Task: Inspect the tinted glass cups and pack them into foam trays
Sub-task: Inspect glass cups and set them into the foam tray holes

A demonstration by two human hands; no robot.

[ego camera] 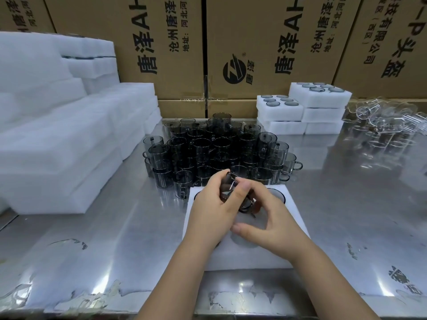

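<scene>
In the head view, the left hand (pixel 211 205) and right hand (pixel 268 224) both had their fingers curled round one tinted cup (pixel 231 192). They held it tilted just above the foam tray (pixel 245 259), near the unpacked cups (pixel 215 146). The step looked like inspection. Next, the cup would need righting and lowering into a free pocket; the hands hid which pockets were free.

Smoke-grey cups (pixel 215 148); white foam trays (pixel 245 257); brown cartons (pixel 265 42), black print.
</scene>
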